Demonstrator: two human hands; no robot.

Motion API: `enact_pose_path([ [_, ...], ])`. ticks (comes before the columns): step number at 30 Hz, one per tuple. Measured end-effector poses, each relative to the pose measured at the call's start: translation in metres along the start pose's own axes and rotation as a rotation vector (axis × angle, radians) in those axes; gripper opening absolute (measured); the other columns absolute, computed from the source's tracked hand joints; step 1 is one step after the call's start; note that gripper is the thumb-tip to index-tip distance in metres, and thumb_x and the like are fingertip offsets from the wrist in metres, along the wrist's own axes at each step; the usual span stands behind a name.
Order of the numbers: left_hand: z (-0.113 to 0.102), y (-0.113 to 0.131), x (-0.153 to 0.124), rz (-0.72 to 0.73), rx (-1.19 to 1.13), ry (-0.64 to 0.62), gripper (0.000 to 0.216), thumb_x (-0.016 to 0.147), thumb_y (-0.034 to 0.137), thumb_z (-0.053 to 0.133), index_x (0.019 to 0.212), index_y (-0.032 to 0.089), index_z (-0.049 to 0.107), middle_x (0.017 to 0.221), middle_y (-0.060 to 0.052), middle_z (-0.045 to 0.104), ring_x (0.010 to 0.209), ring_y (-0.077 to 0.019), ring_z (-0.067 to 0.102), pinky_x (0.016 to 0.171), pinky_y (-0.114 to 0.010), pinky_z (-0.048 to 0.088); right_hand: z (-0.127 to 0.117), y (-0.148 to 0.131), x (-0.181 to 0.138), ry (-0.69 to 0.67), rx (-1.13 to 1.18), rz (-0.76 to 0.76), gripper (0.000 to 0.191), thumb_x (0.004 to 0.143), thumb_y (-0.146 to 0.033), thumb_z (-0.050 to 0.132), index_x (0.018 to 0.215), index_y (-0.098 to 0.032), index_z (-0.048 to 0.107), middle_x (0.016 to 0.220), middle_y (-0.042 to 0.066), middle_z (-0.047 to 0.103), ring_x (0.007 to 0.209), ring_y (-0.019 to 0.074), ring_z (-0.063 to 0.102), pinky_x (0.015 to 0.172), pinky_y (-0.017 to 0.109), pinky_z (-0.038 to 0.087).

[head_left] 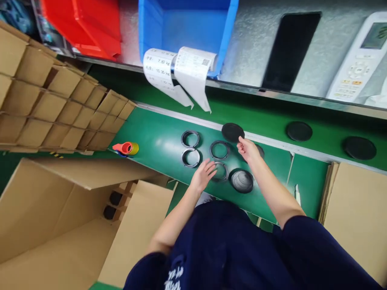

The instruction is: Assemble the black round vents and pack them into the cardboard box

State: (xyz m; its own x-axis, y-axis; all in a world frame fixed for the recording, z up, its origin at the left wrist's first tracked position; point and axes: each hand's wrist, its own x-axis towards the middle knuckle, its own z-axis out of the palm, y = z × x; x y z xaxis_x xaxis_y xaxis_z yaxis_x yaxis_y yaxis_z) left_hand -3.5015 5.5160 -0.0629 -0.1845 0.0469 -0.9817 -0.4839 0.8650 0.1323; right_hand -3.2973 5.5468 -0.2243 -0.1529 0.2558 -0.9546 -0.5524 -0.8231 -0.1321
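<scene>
Several thin metal rings lie on the green table: one at the far left (190, 139), one nearer (190, 157), one in the middle (219, 149). My left hand (204, 174) lies flat with fingers spread, touching another ring (223, 172). My right hand (247, 149) reaches toward a black disc (232, 132) on the belt edge, its fingertips at the disc's rim; what it grips, if anything, I cannot make out. A round cup-shaped part (242, 181) sits just right of my left hand.
Two more black discs (299, 131) (359, 147) lie on the green belt. A red-and-yellow bottle (127, 148) lies at the left. Cardboard dividers (57, 108), an open carton (69, 217) and another carton (356, 217) flank the table. Red (87, 24) and blue (187, 28) bins stand behind.
</scene>
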Motion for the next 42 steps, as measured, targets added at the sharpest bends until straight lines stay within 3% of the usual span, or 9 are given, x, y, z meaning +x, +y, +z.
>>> enact_pose_path([
  [3, 0.031, 0.008, 0.004, 0.043, -0.15, -0.167, 0.046, 0.099, 0.06, 0.056, 0.129, 0.026, 0.068, 0.141, -0.012, 0.069, 0.136, -0.0352, 0.062, 0.116, -0.062, 0.046, 0.019, 0.04, -0.078, -0.224, 0.001, 0.056, 0.065, 0.058, -0.07, 0.094, 0.069, -0.023, 0.049, 0.063, 0.001, 0.06, 0.049, 0.0094, 0.043, 0.041, 0.024, 0.027],
  [5, 0.044, 0.01, 0.0, 0.061, -0.214, -0.227, 0.05, 0.101, 0.059, 0.051, 0.122, 0.018, 0.071, 0.133, -0.014, 0.072, 0.138, -0.0362, 0.06, 0.117, -0.058, 0.047, 0.02, 0.051, -0.115, -0.283, -0.148, 0.02, 0.064, 0.067, -0.078, 0.084, 0.071, -0.022, 0.054, 0.065, 0.003, 0.062, 0.053, 0.0125, 0.049, 0.046, 0.026, 0.036],
  [9, 0.056, 0.002, -0.024, 0.05, -0.211, -0.269, 0.047, 0.105, 0.05, 0.047, 0.11, 0.013, 0.075, 0.12, -0.012, 0.078, 0.135, -0.0313, 0.063, 0.118, -0.048, 0.048, 0.003, 0.033, -0.14, -0.042, -0.601, -0.617, 0.055, 0.095, -0.075, 0.056, 0.094, -0.021, 0.07, 0.092, 0.01, 0.067, 0.088, 0.0241, 0.062, 0.085, 0.043, 0.055],
  [11, 0.06, -0.005, -0.036, 0.028, -0.186, -0.308, 0.05, 0.107, 0.051, 0.045, 0.114, 0.013, 0.075, 0.121, -0.012, 0.078, 0.134, -0.0297, 0.064, 0.119, -0.046, 0.048, -0.009, 0.016, -0.14, -0.015, -0.784, -0.916, 0.049, 0.103, -0.064, 0.049, 0.111, -0.025, 0.076, 0.115, 0.012, 0.065, 0.114, 0.0296, 0.058, 0.108, 0.054, 0.046],
  [13, 0.066, -0.012, -0.046, 0.018, -0.158, -0.329, 0.053, 0.107, 0.055, 0.044, 0.121, 0.013, 0.073, 0.125, -0.013, 0.077, 0.134, -0.0299, 0.064, 0.118, -0.047, 0.048, -0.019, 0.006, -0.139, -0.098, -0.918, -1.038, 0.047, 0.106, -0.057, 0.044, 0.116, -0.029, 0.08, 0.131, 0.012, 0.061, 0.128, 0.0331, 0.048, 0.117, 0.058, 0.038],
  [19, 0.077, -0.021, -0.066, -0.013, -0.041, -0.371, 0.06, 0.106, 0.063, 0.04, 0.141, 0.02, 0.064, 0.129, -0.016, 0.075, 0.128, -0.0359, 0.068, 0.111, -0.063, 0.051, -0.03, 0.011, -0.142, -0.179, -0.924, -0.984, 0.063, 0.108, -0.062, 0.031, 0.111, -0.029, 0.085, 0.14, 0.011, 0.058, 0.133, 0.0341, 0.044, 0.12, 0.06, 0.033],
  [31, 0.055, -0.024, -0.053, -0.006, -0.074, -0.319, 0.077, 0.099, 0.077, 0.041, 0.119, 0.009, 0.072, 0.108, -0.02, 0.079, 0.119, -0.0382, 0.072, 0.11, -0.059, 0.053, -0.03, 0.014, -0.146, -0.186, -0.81, -0.869, 0.075, 0.109, -0.066, 0.015, 0.133, -0.029, 0.076, 0.145, 0.011, 0.059, 0.137, 0.0302, 0.048, 0.124, 0.054, 0.036],
  [37, 0.033, -0.026, -0.039, -0.124, -0.091, -0.281, 0.082, 0.099, 0.081, 0.032, 0.125, 0.014, 0.071, 0.119, -0.018, 0.077, 0.126, -0.0365, 0.068, 0.114, -0.056, 0.051, -0.017, 0.05, -0.143, -0.479, -1.176, -1.076, 0.061, 0.099, -0.069, 0.055, 0.143, -0.029, 0.068, 0.165, 0.01, 0.042, 0.154, 0.0392, 0.028, 0.128, 0.066, 0.024],
  [42, 0.008, -0.04, -0.018, -0.133, -0.069, -0.194, 0.074, 0.097, 0.079, 0.041, 0.121, 0.017, 0.073, 0.124, -0.018, 0.075, 0.13, -0.0369, 0.066, 0.114, -0.056, 0.051, 0.006, 0.076, -0.122, -0.61, -1.325, -0.817, 0.1, 0.081, -0.069, 0.077, 0.166, -0.031, 0.039, 0.168, 0.017, 0.031, 0.151, 0.0436, 0.034, 0.12, 0.065, 0.038],
])
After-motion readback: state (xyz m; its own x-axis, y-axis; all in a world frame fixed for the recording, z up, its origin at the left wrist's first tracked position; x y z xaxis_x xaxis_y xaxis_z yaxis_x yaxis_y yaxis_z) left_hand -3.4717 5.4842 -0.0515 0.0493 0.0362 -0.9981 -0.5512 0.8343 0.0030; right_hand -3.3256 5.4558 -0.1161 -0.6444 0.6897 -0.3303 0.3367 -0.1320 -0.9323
